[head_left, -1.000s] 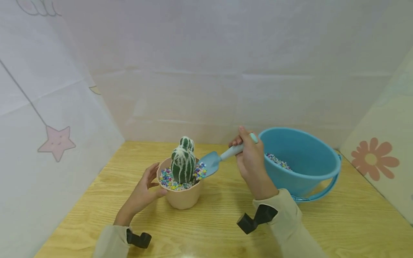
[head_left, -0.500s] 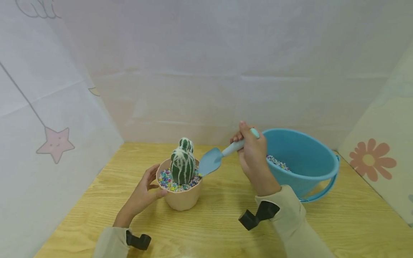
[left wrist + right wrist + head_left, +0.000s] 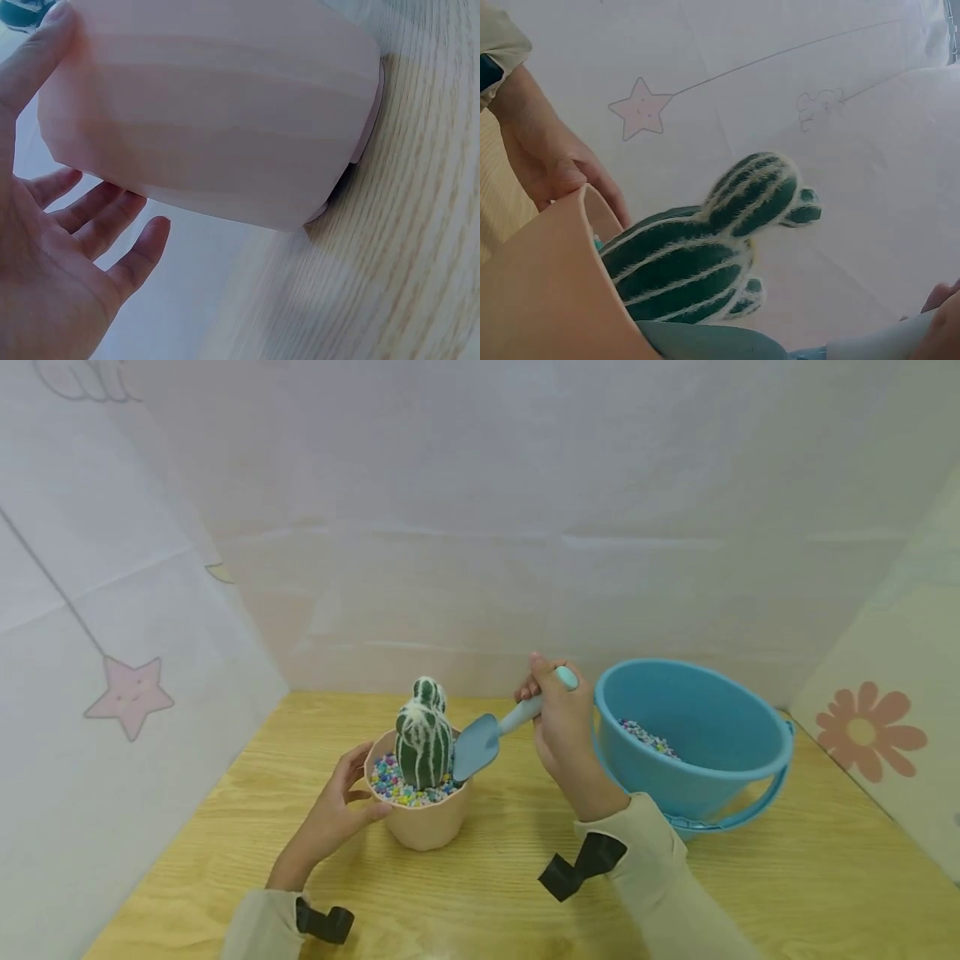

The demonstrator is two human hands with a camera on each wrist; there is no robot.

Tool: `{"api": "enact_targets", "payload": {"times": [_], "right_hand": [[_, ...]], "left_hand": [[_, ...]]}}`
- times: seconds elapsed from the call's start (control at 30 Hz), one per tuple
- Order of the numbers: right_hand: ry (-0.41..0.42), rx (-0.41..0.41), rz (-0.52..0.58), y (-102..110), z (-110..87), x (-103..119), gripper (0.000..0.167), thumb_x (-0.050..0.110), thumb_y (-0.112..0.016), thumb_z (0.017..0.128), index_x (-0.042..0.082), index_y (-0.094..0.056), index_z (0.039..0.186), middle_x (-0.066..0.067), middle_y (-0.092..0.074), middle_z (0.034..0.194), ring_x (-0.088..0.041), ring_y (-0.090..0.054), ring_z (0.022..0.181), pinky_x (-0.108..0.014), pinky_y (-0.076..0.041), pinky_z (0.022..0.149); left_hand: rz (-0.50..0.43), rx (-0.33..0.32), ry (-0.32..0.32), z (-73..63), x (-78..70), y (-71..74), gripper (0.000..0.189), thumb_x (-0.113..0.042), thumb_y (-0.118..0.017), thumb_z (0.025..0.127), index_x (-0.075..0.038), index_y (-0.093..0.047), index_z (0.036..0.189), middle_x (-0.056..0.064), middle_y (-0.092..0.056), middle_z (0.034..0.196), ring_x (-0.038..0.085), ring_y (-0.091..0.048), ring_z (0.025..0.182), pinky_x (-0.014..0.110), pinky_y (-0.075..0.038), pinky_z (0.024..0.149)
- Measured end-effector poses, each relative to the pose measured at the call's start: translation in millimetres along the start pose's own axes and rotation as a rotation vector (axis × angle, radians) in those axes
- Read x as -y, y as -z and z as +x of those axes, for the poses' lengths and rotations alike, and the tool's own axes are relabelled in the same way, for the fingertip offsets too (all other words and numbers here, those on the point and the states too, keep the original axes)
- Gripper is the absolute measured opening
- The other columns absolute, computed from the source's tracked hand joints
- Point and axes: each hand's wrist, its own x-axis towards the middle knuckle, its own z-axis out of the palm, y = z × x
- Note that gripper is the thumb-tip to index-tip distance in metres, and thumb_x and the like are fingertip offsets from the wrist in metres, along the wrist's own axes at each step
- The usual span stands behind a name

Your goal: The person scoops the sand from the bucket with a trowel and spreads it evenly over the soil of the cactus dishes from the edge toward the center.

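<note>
A green toy-like cactus [image 3: 423,747] with white fuzzy stripes stands in a peach flower pot [image 3: 426,828], surrounded by multicoloured pebbles [image 3: 390,781]. My left hand [image 3: 330,818] holds the pot's left side, thumb at the near rim and fingers round the outside; the left wrist view shows the thumb [image 3: 37,56] against the pot wall. In my right hand [image 3: 564,722] is the handle of a small blue trowel [image 3: 477,747]. Its blade slants down to the pot's right inner rim, close beside the cactus. No pebbles show on the blade, whose tip is partly hidden in the pot.
To the right, a large blue bucket [image 3: 693,797] stands tilted on the wooden table [image 3: 480,893], with more pebbles [image 3: 648,739] inside and its handle hanging at the near side. White sheets [image 3: 480,543] with printed shapes enclose the back and sides.
Pebbles lying on the blade a second ago have gone from it. The trowel tipped up at the rim, then moved left and down into the pot. My left hand stayed on the pot.
</note>
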Motion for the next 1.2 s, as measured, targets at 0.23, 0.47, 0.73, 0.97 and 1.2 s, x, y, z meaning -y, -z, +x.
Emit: {"api": "enact_targets", "payload": {"times": [0.23, 0.47, 0.73, 0.97, 1.2], "right_hand": [[-0.064, 0.011, -0.016, -2.2, -0.3, 3.8, 0.032, 0.016, -0.053, 0.099, 0.009, -0.04, 0.07, 0.001, -0.043, 0.063, -0.013, -0.043, 0.061, -0.025, -0.044, 0.068], [-0.073, -0.008, -0.007, -1.5, -1.1, -1.7, 0.031, 0.014, -0.052, 0.099, 0.009, -0.041, 0.071, 0.002, -0.043, 0.063, -0.012, -0.042, 0.061, -0.024, -0.044, 0.067], [-0.068, -0.019, 0.003, 4.9, 4.6, 11.5, 0.028, 0.019, -0.051, 0.1, 0.011, -0.042, 0.074, 0.002, -0.044, 0.063, -0.012, -0.044, 0.061, -0.025, -0.047, 0.068], [-0.047, -0.035, 0.04, 19.9, 15.0, 36.6, 0.029, 0.021, -0.048, 0.101, 0.012, -0.039, 0.074, 0.003, -0.043, 0.062, -0.012, -0.044, 0.062, -0.025, -0.046, 0.069], [-0.017, -0.086, 0.219, 52.9, 25.9, 68.5, 0.025, 0.018, -0.055, 0.096, 0.007, -0.046, 0.076, 0.0, -0.046, 0.057, -0.014, -0.044, 0.058, -0.027, -0.045, 0.066]], "left_hand": [[0.003, -0.003, 0.006, 0.1, -0.5, 1.8, 0.08, -0.011, -0.069, 0.087, -0.004, -0.019, 0.149, 0.021, -0.028, 0.151, 0.042, -0.035, 0.132, 0.037, -0.047, 0.091], [-0.004, 0.001, 0.014, 1.6, 1.4, 1.6, 0.08, -0.01, -0.069, 0.087, -0.003, -0.018, 0.149, 0.02, -0.027, 0.152, 0.04, -0.035, 0.134, 0.033, -0.047, 0.091], [0.013, 0.004, 0.002, -0.2, 1.6, 7.6, 0.08, -0.009, -0.068, 0.087, -0.003, -0.018, 0.149, 0.021, -0.026, 0.152, 0.039, -0.034, 0.134, 0.035, -0.047, 0.091], [0.035, 0.005, -0.012, -1.2, 1.7, 11.0, 0.079, -0.009, -0.068, 0.088, -0.004, -0.019, 0.149, 0.022, -0.028, 0.15, 0.041, -0.036, 0.131, 0.031, -0.048, 0.089], [0.047, 0.003, -0.007, -0.1, 2.4, 10.5, 0.079, -0.009, -0.069, 0.087, -0.002, -0.02, 0.149, 0.021, -0.029, 0.15, 0.023, -0.041, 0.131, 0.025, -0.047, 0.088]]}}
